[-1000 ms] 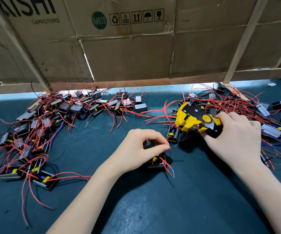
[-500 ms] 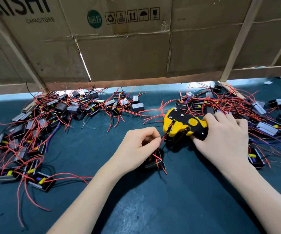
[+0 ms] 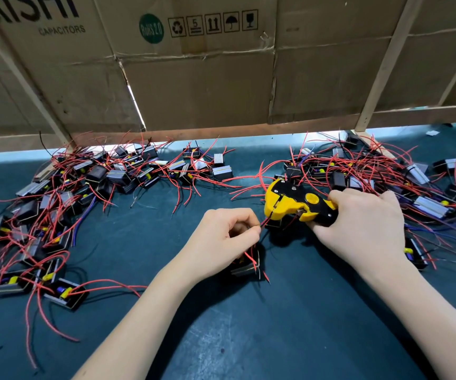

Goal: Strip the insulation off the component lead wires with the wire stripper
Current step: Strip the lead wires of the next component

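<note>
The person's left hand [image 3: 221,237] pinches a red lead wire [image 3: 263,222] between thumb and forefinger, with the other fingers curled in, and feeds its end toward the mouth of the yellow and black wire stripper [image 3: 296,204]. The component [image 3: 246,266] that wire belongs to sits just under that hand on the dark green mat [image 3: 248,338]. The right hand [image 3: 364,223] is wrapped round the stripper's handles; whether it is squeezing them I cannot tell from here. To my eye the job is somewhere in the middle, one wire at the tool and plenty waiting. A big pile of components [image 3: 65,204] with red leads sprawls on the left, and another heap [image 3: 386,174] lies behind the right hand (which of the two is finished stock and which is untouched I honestly cannot make out, the wire tips being too fine to read). The wire in hand looks about to be stripped, not yet done.
</note>
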Tool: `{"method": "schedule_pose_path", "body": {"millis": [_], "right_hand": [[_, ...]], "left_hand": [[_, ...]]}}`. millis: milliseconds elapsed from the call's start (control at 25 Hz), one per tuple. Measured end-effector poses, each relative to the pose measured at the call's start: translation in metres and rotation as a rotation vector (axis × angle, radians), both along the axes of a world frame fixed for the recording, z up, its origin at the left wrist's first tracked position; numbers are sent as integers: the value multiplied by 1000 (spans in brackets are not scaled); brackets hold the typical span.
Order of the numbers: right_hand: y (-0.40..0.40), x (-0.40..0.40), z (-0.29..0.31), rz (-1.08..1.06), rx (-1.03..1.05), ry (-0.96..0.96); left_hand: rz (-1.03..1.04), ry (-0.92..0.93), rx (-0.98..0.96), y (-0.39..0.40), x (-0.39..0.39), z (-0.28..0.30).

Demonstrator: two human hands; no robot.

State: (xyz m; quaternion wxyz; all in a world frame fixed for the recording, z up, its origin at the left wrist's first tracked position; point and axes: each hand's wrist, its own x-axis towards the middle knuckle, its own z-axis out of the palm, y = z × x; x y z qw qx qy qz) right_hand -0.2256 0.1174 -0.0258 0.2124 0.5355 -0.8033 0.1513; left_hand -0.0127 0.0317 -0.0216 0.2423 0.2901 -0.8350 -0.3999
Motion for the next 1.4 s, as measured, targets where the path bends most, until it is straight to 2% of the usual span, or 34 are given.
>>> {"method": "schedule_pose_path", "body": {"millis": [160,240,360,560,720,840,1080,1240,1400], "right_hand": [[0,2,0,-15,13,-37],[-1,2,-3,-8,-57,-12],[-4,-3,-9,-50,-39,22],[-4,-12,-16,-81,-43,-1],[-4,-13,-15,-85,-49,-34],[-3,-13,-15,-82,-47,-44],[-2,-13,-11,-80,-29,-73],[-1,-12,-10,-70,-27,-85],[-1,-13,-8,-61,-15,-83]], "left_hand": [[-67,-7,42,-3,3,2],[-137,-11,116,-6,9,6],[-238,9,237,-10,17,11],[-395,-7,282,-16,27,15],[-389,-23,221,-16,26,12],[-370,-29,285,-18,26,12],[-506,-81,363,-20,32,12],[-397,-34,319,-18,27,9],[-148,34,330,-23,25,4]]}}
